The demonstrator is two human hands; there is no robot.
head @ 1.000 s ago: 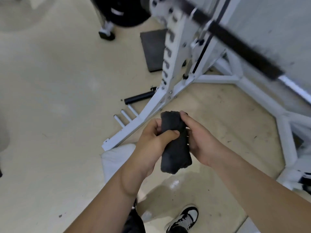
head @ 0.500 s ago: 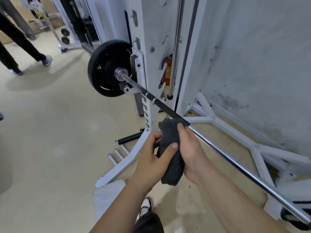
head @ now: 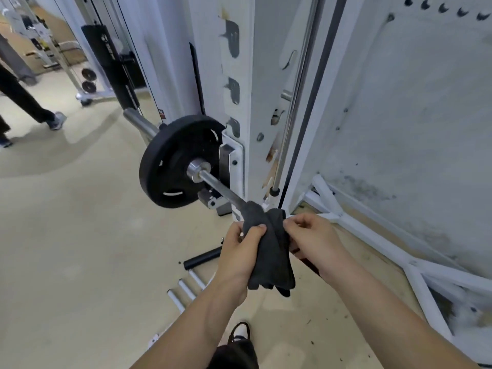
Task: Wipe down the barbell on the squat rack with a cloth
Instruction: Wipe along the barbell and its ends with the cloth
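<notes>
Head view: cloth point(head: 269, 251), dark grey and limp, draped over the barbell point(head: 221, 188) just inside the black weight plate point(head: 174, 166), lower end hanging loose below both hands. Left hand point(head: 241, 253) curled closed around the near side of the cloth, thumb pressed across the front fold. Right hand point(head: 310, 239) pinching the far edge between thumb and bent fingers, the other fingers tucked in. Barbell resting on the hook of the white squat rack point(head: 241, 75), bare steel running from the plate collar down toward the hands, then hidden under the fabric; hard to say whether the cloth wraps fully around or only lies over the top. Steel shaft likely stiff, heavy and smooth, so no need to lift, only to slide along. Cloth soft and prone to bunching, best gripped as a sleeve round the shaft with one palm, squeezed firmly. Plate close by, leaving little room for knuckles at that end
</notes>
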